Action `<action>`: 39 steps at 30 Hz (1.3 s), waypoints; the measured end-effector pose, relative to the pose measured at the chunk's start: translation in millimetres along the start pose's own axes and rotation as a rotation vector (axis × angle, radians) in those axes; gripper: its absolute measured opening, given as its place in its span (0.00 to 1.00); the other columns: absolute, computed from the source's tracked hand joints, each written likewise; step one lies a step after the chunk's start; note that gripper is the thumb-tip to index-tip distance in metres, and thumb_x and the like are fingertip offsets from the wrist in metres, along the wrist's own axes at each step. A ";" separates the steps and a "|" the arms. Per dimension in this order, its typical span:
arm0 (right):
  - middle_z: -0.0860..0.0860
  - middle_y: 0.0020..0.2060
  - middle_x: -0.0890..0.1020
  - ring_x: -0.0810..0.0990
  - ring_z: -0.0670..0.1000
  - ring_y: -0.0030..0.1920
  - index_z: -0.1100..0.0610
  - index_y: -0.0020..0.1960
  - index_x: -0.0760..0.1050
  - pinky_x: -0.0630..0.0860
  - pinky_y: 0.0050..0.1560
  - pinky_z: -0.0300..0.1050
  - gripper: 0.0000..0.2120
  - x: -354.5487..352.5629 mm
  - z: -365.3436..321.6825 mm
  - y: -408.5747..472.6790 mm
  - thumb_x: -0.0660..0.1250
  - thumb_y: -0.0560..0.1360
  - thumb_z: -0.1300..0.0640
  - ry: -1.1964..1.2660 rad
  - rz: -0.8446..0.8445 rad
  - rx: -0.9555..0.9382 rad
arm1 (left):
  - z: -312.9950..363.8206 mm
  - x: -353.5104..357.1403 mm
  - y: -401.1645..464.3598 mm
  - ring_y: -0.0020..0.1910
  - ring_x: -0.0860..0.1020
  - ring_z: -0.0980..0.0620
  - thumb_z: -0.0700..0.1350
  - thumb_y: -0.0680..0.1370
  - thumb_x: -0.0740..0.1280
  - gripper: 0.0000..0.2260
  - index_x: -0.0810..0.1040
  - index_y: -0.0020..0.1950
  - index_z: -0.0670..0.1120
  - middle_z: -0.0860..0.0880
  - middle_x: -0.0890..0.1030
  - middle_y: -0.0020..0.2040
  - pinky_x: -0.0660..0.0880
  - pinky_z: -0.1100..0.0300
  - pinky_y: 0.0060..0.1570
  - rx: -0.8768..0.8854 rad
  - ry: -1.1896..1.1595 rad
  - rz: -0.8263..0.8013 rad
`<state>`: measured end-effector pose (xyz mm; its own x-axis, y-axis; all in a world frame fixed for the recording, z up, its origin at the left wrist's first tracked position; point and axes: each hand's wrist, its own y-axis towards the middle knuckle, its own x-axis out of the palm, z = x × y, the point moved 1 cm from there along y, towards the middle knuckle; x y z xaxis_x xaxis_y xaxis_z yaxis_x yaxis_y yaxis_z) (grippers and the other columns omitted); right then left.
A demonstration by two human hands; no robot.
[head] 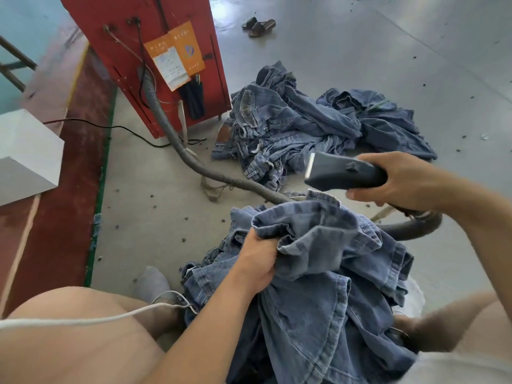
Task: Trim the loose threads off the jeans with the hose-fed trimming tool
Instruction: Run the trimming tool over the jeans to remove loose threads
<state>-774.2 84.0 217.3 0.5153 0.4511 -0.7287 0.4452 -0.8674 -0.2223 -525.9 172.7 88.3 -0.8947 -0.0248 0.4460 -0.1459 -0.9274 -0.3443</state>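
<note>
Head view, looking down past bare knees: a person's left hand [259,263] clutches a bunched fold of the blue denim jeans [318,273] heaped in the lap, its grip clamped tight in the cloth. The right hand [401,180] is wrapped around the rear of the dark grey, wedge-shaped plastic trimming tool [343,173], grip closed firmly on the handle. The tool is held in the air just above the jeans, apart from the fabric, its pale cutting edge pointing left and away from the person. A grey ribbed flexible hose [194,162] runs from beneath the right hand, behind the raised denim, across the grey concrete floor [360,51] to the tall red metal cabinet [138,37] at upper left. Orange and white paper cards [174,59] are pinned to the cabinet's face. A crumpled heap of more blue denim garments [304,120] lies on the floor just right of the cabinet, beyond the tool. A pair of brown sandals [259,24] sits farther off on the floor. A thin white cord [83,321] crosses the left knee. A black cable [110,126] trails along the floor beside the cabinet's base.
</note>
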 end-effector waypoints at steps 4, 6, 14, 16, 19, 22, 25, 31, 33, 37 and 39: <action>0.41 0.39 0.84 0.82 0.43 0.38 0.35 0.52 0.79 0.80 0.38 0.44 0.13 10.1 -3.5 -4.3 0.78 0.73 0.50 -0.075 -0.179 0.014 | 13.8 -7.3 8.7 0.50 0.84 0.45 0.32 0.74 0.69 0.11 0.87 0.54 0.42 0.39 0.85 0.51 0.80 0.55 0.50 0.045 -0.120 0.008; 0.39 0.39 0.83 0.81 0.41 0.38 0.36 0.52 0.79 0.73 0.39 0.39 0.13 22.5 -12.8 -3.4 0.77 0.72 0.50 -0.109 -0.191 -0.040 | 12.1 -4.1 8.0 0.50 0.85 0.47 0.35 0.75 0.70 0.11 0.87 0.54 0.44 0.40 0.86 0.51 0.80 0.56 0.50 0.021 -0.022 0.003; 0.43 0.37 0.84 0.82 0.44 0.33 0.36 0.56 0.78 0.77 0.34 0.34 0.15 8.3 -8.2 0.8 0.78 0.73 0.46 0.098 0.090 -0.092 | 5.6 6.2 -3.7 0.33 0.76 0.66 0.32 0.76 0.64 0.18 0.79 0.35 0.54 0.61 0.81 0.33 0.74 0.67 0.38 0.306 0.574 0.201; 0.43 0.37 0.84 0.83 0.45 0.34 0.36 0.57 0.78 0.76 0.35 0.35 0.16 -1.1 0.4 -2.9 0.78 0.72 0.43 0.063 0.079 -0.064 | 13.9 3.3 -3.4 0.34 0.76 0.69 0.30 0.77 0.64 0.21 0.77 0.36 0.56 0.65 0.81 0.35 0.72 0.73 0.37 0.434 0.585 0.336; 0.43 0.39 0.84 0.84 0.46 0.37 0.36 0.57 0.79 0.78 0.39 0.42 0.15 -2.5 6.3 -5.6 0.78 0.72 0.44 -0.015 -0.021 -0.016 | 28.7 -3.4 -1.2 0.36 0.78 0.72 0.37 0.76 0.65 0.16 0.76 0.38 0.59 0.69 0.81 0.37 0.70 0.77 0.36 0.518 0.564 0.542; 0.37 0.40 0.83 0.81 0.41 0.40 0.34 0.53 0.78 0.74 0.40 0.42 0.13 13.7 0.7 -2.0 0.78 0.73 0.46 -0.110 -0.108 -0.025 | 31.7 -6.8 4.7 0.35 0.78 0.68 0.39 0.75 0.65 0.16 0.80 0.36 0.59 0.67 0.82 0.36 0.74 0.73 0.36 0.451 0.527 0.527; 0.36 0.42 0.82 0.80 0.40 0.42 0.36 0.52 0.78 0.72 0.42 0.42 0.12 28.5 -9.1 2.4 0.77 0.73 0.47 -0.126 -0.127 -0.060 | 18.8 -2.5 5.0 0.38 0.81 0.58 0.39 0.72 0.66 0.14 0.85 0.39 0.58 0.55 0.85 0.37 0.80 0.59 0.41 0.301 0.420 0.408; 0.44 0.35 0.83 0.80 0.42 0.32 0.38 0.53 0.80 0.75 0.33 0.32 0.11 16.1 -14.0 2.2 0.78 0.74 0.50 0.125 0.036 -0.103 | 25.4 -6.3 5.4 0.51 0.85 0.41 0.37 0.73 0.66 0.13 0.88 0.45 0.50 0.43 0.87 0.46 0.82 0.46 0.52 0.264 0.264 0.304; 0.46 0.32 0.82 0.79 0.43 0.29 0.39 0.53 0.80 0.74 0.31 0.32 0.11 11.9 -10.0 1.1 0.78 0.75 0.50 0.167 0.068 -0.089 | 28.3 -7.6 4.5 0.52 0.85 0.38 0.34 0.74 0.65 0.13 0.88 0.46 0.48 0.41 0.87 0.47 0.82 0.44 0.52 0.255 0.212 0.292; 0.47 0.32 0.83 0.81 0.44 0.30 0.38 0.54 0.80 0.75 0.34 0.32 0.11 5.2 -1.8 -0.9 0.77 0.75 0.48 0.189 0.057 -0.051 | 31.9 -7.0 3.5 0.50 0.84 0.41 0.27 0.78 0.62 0.19 0.88 0.45 0.45 0.39 0.87 0.48 0.80 0.50 0.50 0.213 0.079 0.302; 0.46 0.33 0.83 0.81 0.45 0.31 0.37 0.53 0.80 0.77 0.34 0.34 0.11 4.5 0.6 -1.2 0.77 0.74 0.48 0.158 0.007 -0.036 | 34.0 -6.9 4.0 0.52 0.84 0.39 0.26 0.79 0.59 0.16 0.85 0.51 0.39 0.36 0.86 0.51 0.81 0.49 0.51 0.190 0.030 0.307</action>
<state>-772.9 87.0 213.9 0.6263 0.4749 -0.6183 0.4655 -0.8640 -0.1921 -506.0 156.5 112.0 -0.8970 -0.3048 0.3200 0.2103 -0.9313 -0.2975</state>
